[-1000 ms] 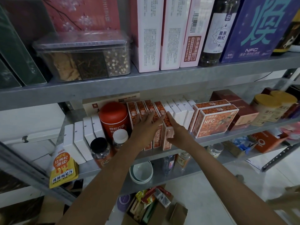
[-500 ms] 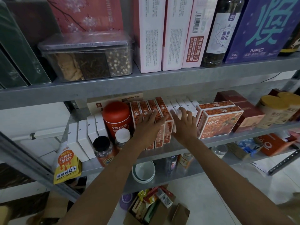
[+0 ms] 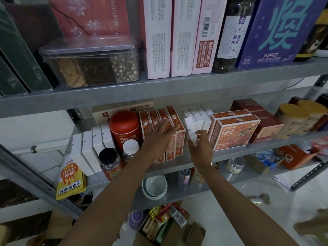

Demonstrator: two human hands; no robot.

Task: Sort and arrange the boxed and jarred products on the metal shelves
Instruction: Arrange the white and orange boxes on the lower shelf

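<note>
— Head view: what carries the goods?
— A grey metal shelf (image 3: 195,158) above the white tiled floor (image 3: 230,201).
— And the hands?
— The left hand (image 3: 158,139), fingers (image 3: 162,126) straight, rests on the orange boxes (image 3: 173,118); the right hand (image 3: 202,148) pinches a white box (image 3: 190,125) beside them.

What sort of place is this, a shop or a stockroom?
Likely a stockroom or small shop's storage: bare metal shelves packed with repeated orange boxes, jars like the red canister, and an open carton of loose goods on the floor. The right hand grips a white box.
</note>
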